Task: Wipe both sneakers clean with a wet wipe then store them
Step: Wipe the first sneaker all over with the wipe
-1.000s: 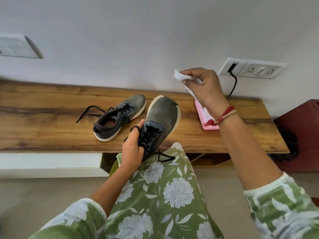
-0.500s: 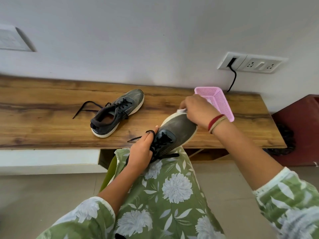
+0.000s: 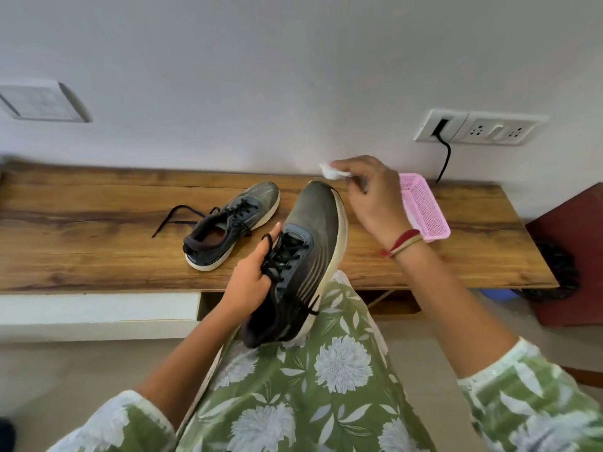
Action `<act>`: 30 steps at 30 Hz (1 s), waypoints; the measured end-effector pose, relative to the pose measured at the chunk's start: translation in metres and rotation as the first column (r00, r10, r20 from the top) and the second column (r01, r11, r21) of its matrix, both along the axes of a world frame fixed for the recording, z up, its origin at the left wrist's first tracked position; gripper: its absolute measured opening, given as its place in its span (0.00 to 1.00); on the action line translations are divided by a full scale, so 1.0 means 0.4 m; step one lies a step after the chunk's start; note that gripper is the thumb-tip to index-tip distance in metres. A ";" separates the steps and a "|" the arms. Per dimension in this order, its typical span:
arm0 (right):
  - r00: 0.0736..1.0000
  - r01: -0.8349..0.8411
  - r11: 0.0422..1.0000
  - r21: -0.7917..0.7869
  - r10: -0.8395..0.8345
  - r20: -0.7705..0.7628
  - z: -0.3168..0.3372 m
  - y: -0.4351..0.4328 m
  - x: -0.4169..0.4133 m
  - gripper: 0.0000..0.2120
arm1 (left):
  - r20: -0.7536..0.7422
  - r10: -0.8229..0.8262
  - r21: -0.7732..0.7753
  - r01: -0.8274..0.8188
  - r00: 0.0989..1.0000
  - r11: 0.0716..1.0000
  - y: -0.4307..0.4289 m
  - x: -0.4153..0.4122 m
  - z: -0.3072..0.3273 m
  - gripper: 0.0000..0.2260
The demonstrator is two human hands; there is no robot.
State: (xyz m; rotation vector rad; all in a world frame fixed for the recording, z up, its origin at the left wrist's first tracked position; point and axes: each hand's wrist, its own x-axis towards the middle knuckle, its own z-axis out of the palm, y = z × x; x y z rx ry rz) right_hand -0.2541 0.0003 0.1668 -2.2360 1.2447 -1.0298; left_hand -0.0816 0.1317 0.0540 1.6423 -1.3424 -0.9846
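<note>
1. Now the left hand (image 3: 253,282) curls its fingers into the black laces of the held sneaker (image 3: 306,256), with one finger stretched along the tongue.
2. That sneaker is tilted. Its heel rests on the green floral cloth (image 3: 310,386) in front of the wooden bench (image 3: 98,230), and its rounded toe is lifted over the bench top.
3. Its upper is dark grey mesh with pale ribbed lines on the side, above a thick, smooth white sole.
4. The right hand (image 3: 372,197) pinches a crumpled white wet wipe (image 3: 332,171) between thumb and fingertips, over the bench's back edge. The wipe is just beside the raised toe, and whether they touch cannot be told.
5. A red and tan thread band (image 3: 403,243) circles the right wrist.
6. The second sneaker (image 3: 231,223) stands flat on the bench top, left of the held one. Its collar is open and one loose lace (image 3: 176,216) trails across the grained planks.
7. A pink, perforated plastic basket (image 3: 424,207), rectangular in shape, sits on the bench toward its right end, partly behind the right hand.
8. Above the bench's right end, a white socket plate (image 3: 479,127) holds a black cable (image 3: 445,158) that drops toward the bench.
</note>
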 end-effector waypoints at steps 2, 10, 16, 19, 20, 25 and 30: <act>0.988 -0.062 0.997 -0.035 0.056 -0.145 -0.028 0.008 0.027 0.14 | -0.051 0.004 0.004 -0.003 0.999 1.000 0.029 -0.006 -0.009 0.42; 0.882 -0.168 0.941 0.293 0.276 -0.382 -0.134 0.048 0.032 0.15 | -0.278 0.279 0.118 -0.256 0.919 0.960 0.104 -0.042 -0.108 0.37; 0.969 -0.040 0.983 0.181 0.082 -0.231 -0.148 0.025 0.095 0.17 | -0.216 0.327 0.173 -0.294 0.920 0.940 0.110 -0.035 -0.154 0.40; 0.893 -0.161 0.961 0.227 0.239 -0.380 -0.196 0.028 0.140 0.18 | -0.139 0.284 0.152 -0.263 0.949 0.953 0.117 -0.039 -0.164 0.42; 0.855 -0.180 0.955 0.237 0.271 -0.442 -0.217 0.037 0.147 0.18 | -0.134 0.284 0.141 -0.265 0.949 0.954 0.120 -0.043 -0.165 0.41; 0.807 -0.166 0.954 0.248 0.276 -0.522 -0.281 0.061 0.131 0.23 | -0.165 0.333 0.144 -0.312 0.928 0.939 0.127 -0.055 -0.163 0.37; 0.794 -0.098 0.947 0.305 0.259 -0.550 -0.304 0.109 0.067 0.22 | -0.142 0.339 0.119 -0.324 0.930 0.938 0.123 -0.059 -0.162 0.37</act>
